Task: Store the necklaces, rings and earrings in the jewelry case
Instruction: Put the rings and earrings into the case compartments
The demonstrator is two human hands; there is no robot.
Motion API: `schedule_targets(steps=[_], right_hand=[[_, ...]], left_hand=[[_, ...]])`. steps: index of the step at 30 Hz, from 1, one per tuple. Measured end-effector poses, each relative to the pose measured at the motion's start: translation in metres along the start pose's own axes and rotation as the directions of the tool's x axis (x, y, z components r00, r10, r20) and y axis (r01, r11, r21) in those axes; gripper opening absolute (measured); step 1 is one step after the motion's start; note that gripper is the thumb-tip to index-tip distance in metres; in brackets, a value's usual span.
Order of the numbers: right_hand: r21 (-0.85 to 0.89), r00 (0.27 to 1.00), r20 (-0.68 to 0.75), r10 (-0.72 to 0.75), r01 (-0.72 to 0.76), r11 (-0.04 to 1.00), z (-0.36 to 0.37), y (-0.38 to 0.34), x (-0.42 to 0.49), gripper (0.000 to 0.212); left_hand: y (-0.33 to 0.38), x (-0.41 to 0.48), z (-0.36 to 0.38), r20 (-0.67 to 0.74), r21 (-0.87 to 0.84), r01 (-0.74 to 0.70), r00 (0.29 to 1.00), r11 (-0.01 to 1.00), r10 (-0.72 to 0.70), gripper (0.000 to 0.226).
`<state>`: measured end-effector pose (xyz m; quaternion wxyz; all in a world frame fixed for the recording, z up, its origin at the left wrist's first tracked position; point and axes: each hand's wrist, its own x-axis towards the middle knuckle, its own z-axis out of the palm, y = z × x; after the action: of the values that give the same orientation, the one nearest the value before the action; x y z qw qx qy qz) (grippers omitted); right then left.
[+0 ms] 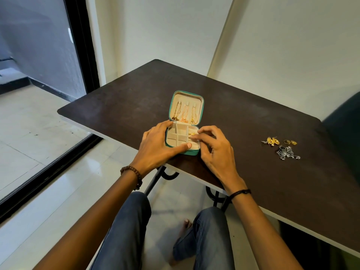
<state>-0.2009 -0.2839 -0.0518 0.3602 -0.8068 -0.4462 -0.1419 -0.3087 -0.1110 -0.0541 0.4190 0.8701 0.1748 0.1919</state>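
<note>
Right fingers (196, 136) pinching a small gold piece (192, 134) over the square teal case (182, 123), left hand (155, 145) spread flat bracing its padded cream tray, three thin chains (184, 114) hung in the lid

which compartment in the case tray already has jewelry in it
The far right compartment of the jewelry case, beside the right hand: a gold piece lies in it. The other visible compartments look bare.

Open teal jewelry case (201, 109) (necklaces (184, 113) hung)
</note>
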Motion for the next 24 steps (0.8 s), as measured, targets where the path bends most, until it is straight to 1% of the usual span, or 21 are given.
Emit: schedule_targets(steps=[3,6,11,15,17,19,22,24], right_hand=[[-0.038,1.0,0.022,-0.007,0.008,0.999,0.0,-0.001,0.0,0.021],[-0.013,0.999,0.035,0.005,-0.005,1.0,-0.001,-0.001,0.001,0.022],[0.077,0.982,-0.131,0.138,-0.129,0.989,-0.006,-0.002,0.003,0.022],[0.122,0.959,-0.166,0.229,-0.211,0.97,-0.01,-0.003,0.003,0.019],[0.136,0.954,-0.168,0.249,-0.227,0.964,-0.014,-0.002,0.001,0.019],[0.129,0.952,-0.167,0.258,-0.239,0.962,-0.022,0.002,-0.005,0.018],[0.132,0.943,-0.171,0.286,-0.266,0.955,-0.039,0.012,-0.016,0.017],[0.135,0.932,-0.185,0.312,-0.29,0.947,-0.054,0.02,-0.023,0.016]], left_hand=[[0.001,0.0,0.0,0.001,0.002,0.008,1.0,1.0,-0.008,0.098],[0.002,-0.001,0.0,0.002,0.002,0.015,1.0,1.0,-0.015,0.099],[0.006,-0.002,0.001,-0.036,0.032,0.011,0.999,0.999,-0.01,0.087],[0.014,-0.007,0.005,-0.126,0.075,-0.01,0.992,0.997,0.02,0.081],[0.023,-0.011,0.009,-0.165,0.122,-0.061,0.983,0.991,0.08,0.075],[0.038,-0.013,0.014,-0.163,0.156,-0.145,0.972,0.977,0.17,0.066],[0.066,-0.012,0.028,-0.116,0.115,-0.263,0.954,0.958,0.276,0.048],[0.085,-0.008,0.043,-0.053,0.083,-0.321,0.944,0.943,0.326,0.041]])
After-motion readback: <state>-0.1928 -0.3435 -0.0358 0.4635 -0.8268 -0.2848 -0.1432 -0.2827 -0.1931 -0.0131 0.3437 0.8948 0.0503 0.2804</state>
